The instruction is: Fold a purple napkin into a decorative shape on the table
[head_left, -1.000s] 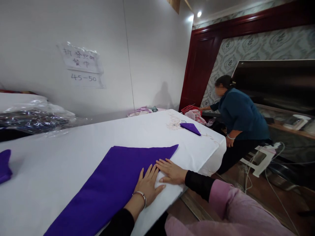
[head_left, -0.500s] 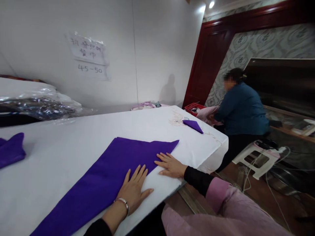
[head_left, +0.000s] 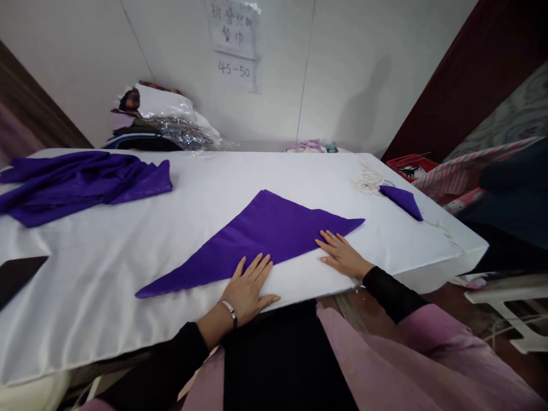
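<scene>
A purple cloth (head_left: pixel 274 228), folded into a wide triangle, lies on the white-covered table (head_left: pixel 205 188) with its peak toward the wall. My left hand (head_left: pixel 250 288) rests flat near the middle of its front edge, fingers spread and thumb out over the white cover. Farther right, my right hand (head_left: pixel 340 254) lies with fingers spread on the same edge, near the right corner. Neither hand grips anything. A small folded purple cloth (head_left: pixel 402 201) lies at the right of the table, and a crumpled purple pile (head_left: pixel 89 182) at the far left.
Behind the table, plastic-wrapped fabrics (head_left: pixel 171 120) stand by the wall under a paper sign (head_left: pixel 235 40). A dark flat piece (head_left: pixel 19 277) lies at the left. To the right are a red basket (head_left: pixel 411 165), a person's dark sleeve and a white stool (head_left: pixel 509 302).
The view has swung left, bringing the purple pile and the cloth's left corner into sight. Both hands remain flat on the cloth's front edge.
</scene>
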A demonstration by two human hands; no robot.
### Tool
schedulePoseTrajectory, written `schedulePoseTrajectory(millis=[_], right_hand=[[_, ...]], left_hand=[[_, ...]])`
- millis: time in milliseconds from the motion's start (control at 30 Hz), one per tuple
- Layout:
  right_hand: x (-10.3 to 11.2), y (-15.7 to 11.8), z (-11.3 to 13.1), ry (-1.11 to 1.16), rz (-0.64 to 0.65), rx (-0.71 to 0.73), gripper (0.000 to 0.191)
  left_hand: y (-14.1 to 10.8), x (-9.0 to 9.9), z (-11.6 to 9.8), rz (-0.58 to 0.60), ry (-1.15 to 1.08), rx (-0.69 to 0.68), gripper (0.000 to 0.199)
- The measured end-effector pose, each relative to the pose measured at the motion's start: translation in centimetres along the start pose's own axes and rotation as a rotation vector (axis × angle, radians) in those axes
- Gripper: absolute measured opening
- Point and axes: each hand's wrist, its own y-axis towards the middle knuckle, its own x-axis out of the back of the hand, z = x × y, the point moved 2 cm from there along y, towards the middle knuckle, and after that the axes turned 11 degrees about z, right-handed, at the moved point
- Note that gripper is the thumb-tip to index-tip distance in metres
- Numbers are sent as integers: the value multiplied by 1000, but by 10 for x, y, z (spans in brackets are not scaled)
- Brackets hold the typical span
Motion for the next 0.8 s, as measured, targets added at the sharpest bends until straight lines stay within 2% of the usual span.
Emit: schedulePoseTrajectory(millis=[133, 333, 467, 567, 800], right_hand=[[-2, -1, -1, -17, -23, 4, 59], [-3, -1, -1, -53, -27, -7, 58], [-4, -1, -1, -81, -26, -6, 58], [-8, -3, -3, -106, -48, 2, 58], [-24, -1, -19, -180, -98, 21, 60]], left_hand=[[-3, 3, -8, -53, -7, 41, 78], [34, 11, -45, -70, -46, -112, 80], [44, 5, -47, -28, -81, -95, 84], [32, 0, -39, -20, -102, -64, 84], [-13, -6, -24, -49, -117, 26, 85]])
